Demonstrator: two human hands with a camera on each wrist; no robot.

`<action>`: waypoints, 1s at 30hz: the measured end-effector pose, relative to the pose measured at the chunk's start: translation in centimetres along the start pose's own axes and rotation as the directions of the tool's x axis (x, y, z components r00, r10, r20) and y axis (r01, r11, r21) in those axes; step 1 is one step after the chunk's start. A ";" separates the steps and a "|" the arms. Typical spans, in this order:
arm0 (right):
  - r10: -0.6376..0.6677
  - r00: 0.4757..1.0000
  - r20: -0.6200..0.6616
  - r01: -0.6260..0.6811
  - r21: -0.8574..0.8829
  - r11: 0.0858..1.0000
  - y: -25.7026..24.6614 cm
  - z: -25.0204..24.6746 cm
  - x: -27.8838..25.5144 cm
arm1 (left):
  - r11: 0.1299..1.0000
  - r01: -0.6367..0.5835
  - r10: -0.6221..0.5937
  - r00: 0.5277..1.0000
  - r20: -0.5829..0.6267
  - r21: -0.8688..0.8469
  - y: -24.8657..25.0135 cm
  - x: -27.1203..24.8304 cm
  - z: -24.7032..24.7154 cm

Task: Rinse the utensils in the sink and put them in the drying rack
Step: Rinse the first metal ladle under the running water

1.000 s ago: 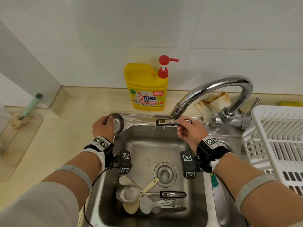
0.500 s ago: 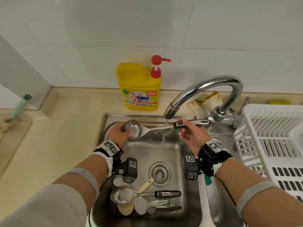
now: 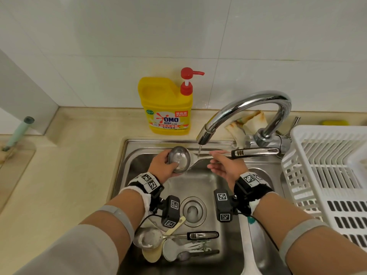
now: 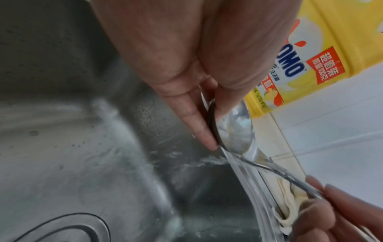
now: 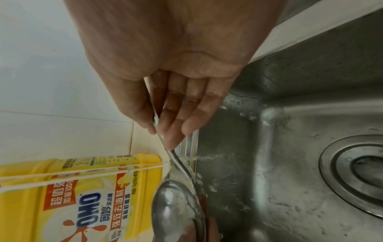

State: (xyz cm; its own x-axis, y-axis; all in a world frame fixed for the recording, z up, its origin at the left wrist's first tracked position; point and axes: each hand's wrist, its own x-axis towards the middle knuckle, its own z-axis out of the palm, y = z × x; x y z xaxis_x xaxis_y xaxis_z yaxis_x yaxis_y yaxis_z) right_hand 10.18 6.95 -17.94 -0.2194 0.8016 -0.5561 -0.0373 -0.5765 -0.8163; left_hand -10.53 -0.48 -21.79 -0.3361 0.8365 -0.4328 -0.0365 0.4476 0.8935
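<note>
A steel ladle [image 3: 179, 160] with a black grip lies level under the tap's spout [image 3: 203, 136]. A thin stream of water hits its neck beside the bowl. My left hand [image 3: 168, 165] holds the bowl, thumb on its inside, fingers behind; the left wrist view shows the bowl [image 4: 235, 129] against a finger [image 4: 196, 119]. My right hand [image 3: 217, 158] pinches the shaft [image 5: 180, 161] between thumb and fingers [image 5: 176, 114]; the black grip sticks out to the right. Several other utensils [image 3: 170, 245] lie at the near end of the sink [image 3: 127, 155].
A white plastic drying rack [image 3: 327, 175] stands right of the sink. A yellow detergent bottle [image 3: 167, 108] stands on the counter behind the sink, and a cloth [image 3: 246, 124] lies behind the tap. The drain [image 3: 192, 211] is mid-basin.
The ladle has shifted right, so the water now lands near the bowl instead of the grip. My right hand has slid from the black grip onto the bare shaft.
</note>
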 end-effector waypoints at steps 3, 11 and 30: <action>0.014 1.000 0.014 -0.013 -0.013 1.000 0.5 -0.2 -0.2 | 0.998 -0.018 0.023 0.997 -0.073 0.068 -0.1 0.2 0.6; -0.051 0.999 -0.015 0.049 -0.134 0.990 0.4 -1.7 -0.5 | 0.979 0.038 -0.013 0.992 -0.125 0.201 -0.2 0.3 2.7; 0.055 0.990 -0.127 -0.055 0.004 0.999 1.2 -2.8 -1.6 | 0.989 0.145 -0.140 0.984 0.108 -0.033 0.0 0.6 3.6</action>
State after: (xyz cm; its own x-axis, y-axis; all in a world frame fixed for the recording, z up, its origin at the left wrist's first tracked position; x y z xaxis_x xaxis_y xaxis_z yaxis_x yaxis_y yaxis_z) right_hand 13.20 5.46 -18.47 -0.0954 0.7825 -0.6153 -0.0291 -0.6200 -0.7841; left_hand -7.39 1.18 -22.48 -0.2236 0.7946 -0.5644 -0.1161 0.5533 0.8249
